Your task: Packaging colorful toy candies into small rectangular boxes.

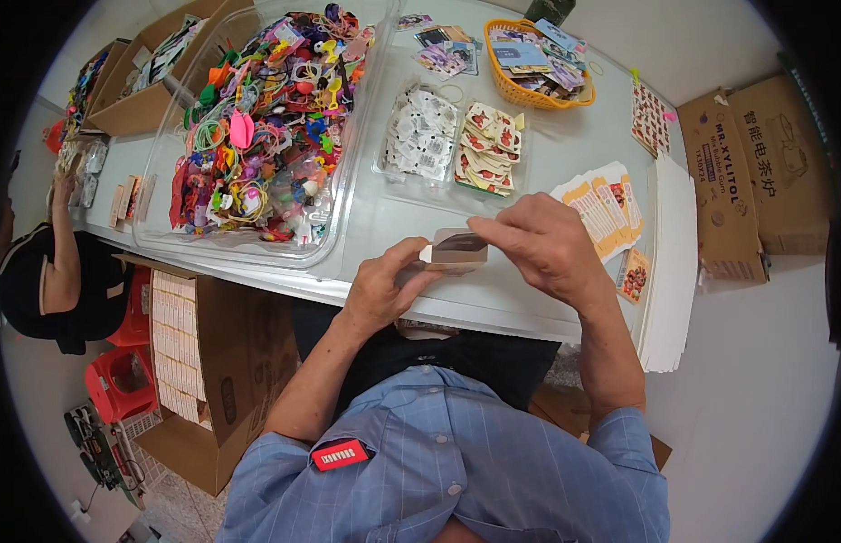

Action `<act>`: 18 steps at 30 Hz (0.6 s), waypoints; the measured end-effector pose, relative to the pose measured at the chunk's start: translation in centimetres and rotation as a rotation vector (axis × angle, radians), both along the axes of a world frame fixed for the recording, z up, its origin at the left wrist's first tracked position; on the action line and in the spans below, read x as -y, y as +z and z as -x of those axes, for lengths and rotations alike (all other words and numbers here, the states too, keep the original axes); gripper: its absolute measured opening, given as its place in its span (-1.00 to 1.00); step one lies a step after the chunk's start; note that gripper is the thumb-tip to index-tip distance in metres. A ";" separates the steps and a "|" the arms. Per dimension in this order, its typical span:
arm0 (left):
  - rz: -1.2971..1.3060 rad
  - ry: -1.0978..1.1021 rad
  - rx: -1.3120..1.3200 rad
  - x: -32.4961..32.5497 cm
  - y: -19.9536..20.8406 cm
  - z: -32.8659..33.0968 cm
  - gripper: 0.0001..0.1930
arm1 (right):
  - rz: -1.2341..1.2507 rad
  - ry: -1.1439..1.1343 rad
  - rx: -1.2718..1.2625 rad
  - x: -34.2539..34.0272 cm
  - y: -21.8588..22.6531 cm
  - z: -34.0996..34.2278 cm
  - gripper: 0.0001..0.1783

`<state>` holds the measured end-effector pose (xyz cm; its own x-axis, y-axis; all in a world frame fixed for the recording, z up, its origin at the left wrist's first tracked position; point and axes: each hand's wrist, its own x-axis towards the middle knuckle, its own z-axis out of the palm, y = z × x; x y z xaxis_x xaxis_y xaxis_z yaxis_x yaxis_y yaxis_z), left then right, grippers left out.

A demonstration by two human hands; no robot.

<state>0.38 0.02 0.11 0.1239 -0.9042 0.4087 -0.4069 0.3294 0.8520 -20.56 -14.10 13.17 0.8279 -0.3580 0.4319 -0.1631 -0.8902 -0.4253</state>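
Note:
My left hand (384, 285) grips a small open carton (458, 267) between thumb and fingers, above the table's front edge. The carton's mouth faces up and shows a dark inside. My right hand (542, 249) is closed, its fingertips at the carton's far right edge; whether a small piece is also between them is hidden. Beyond the carton stand a clear tray of white packets (420, 132) and a stack of red and white cards (488, 149). Flat orange and white carton blanks (603, 208) lie fanned out right of my right hand.
A large clear bin (325, 244) of colourful small toys fills the table's left part. A yellow basket (583, 98) of cards sits at the back. Brown boxes (750, 181) stand at right. An open box of packed cartons (178, 344) is below left. Another person (63, 262) works far left.

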 end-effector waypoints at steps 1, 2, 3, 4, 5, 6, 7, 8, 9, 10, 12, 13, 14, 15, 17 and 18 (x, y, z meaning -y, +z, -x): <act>-0.001 -0.001 -0.001 -0.1 -0.1 0.0 -0.43 | 0.081 0.009 -0.072 -0.2 0.2 -0.5 -0.58; -0.012 0.011 0.002 -0.3 -0.3 -0.1 -0.42 | 0.163 0.020 -0.143 -0.3 0.3 -0.8 -0.61; -0.023 0.023 0.005 -0.4 -0.5 -0.1 -0.42 | 0.163 0.023 -0.143 -0.4 0.2 -1.0 -0.61; -0.023 0.026 0.005 -0.3 -0.8 -0.1 -0.42 | 0.126 -0.017 -0.097 -0.4 -0.2 -1.2 -0.64; -0.035 0.021 -0.030 -0.3 -1.0 -0.1 -0.42 | 0.087 -0.054 -0.051 -0.5 -0.5 -1.4 -0.66; -0.046 0.015 -0.065 -0.2 -1.2 0.0 -0.41 | 0.087 -0.049 -0.050 0.2 -1.1 -1.1 -0.66; -0.046 0.021 -0.065 -0.2 -1.1 0.0 -0.41 | 0.010 -0.166 0.027 1.6 -1.9 -0.5 -0.66; -0.030 0.027 -0.060 0.0 -0.9 0.1 -0.41 | -0.066 -0.293 0.099 2.7 -2.3 -0.1 -0.66; -0.012 0.035 -0.052 0.1 -0.8 0.1 -0.41 | -0.065 -0.296 0.099 3.8 -2.5 -0.6 -0.66; -0.011 0.032 -0.052 0.0 -0.8 0.1 -0.41 | -0.005 -0.359 -0.002 5.1 -2.7 -1.2 -0.66; -0.055 0.042 -0.085 -0.3 -0.8 -0.1 -0.41 | 0.059 -0.421 -0.102 7.1 -3.6 -2.5 -0.66; -0.050 0.039 -0.085 -0.1 -1.0 0.1 -0.41 | 0.132 -0.402 -0.165 8.0 -4.5 -3.0 -0.69; -0.054 0.041 -0.095 0.0 -1.2 0.1 -0.40 | 0.201 -0.372 -0.226 8.5 -5.1 -3.8 -0.70; -0.057 0.043 -0.104 0.0 -1.3 0.1 -0.40 | 0.201 -0.365 -0.222 9.0 -5.4 -4.3 -0.70; -0.077 0.044 -0.105 0.0 -1.4 0.2 -0.39 | 0.260 -0.381 -0.438 9.7 -6.0 -5.2 -0.77; -0.097 0.037 -0.109 0.0 -1.4 0.1 -0.39 | 0.259 -0.373 -0.437 9.7 -6.2 -5.4 -0.77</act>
<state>0.23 0.07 -1.33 0.1967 -0.9329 0.3018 -0.3206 0.2297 0.9190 -15.16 -23.77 6.94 0.7873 -0.5855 0.1931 -0.5922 -0.8053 -0.0272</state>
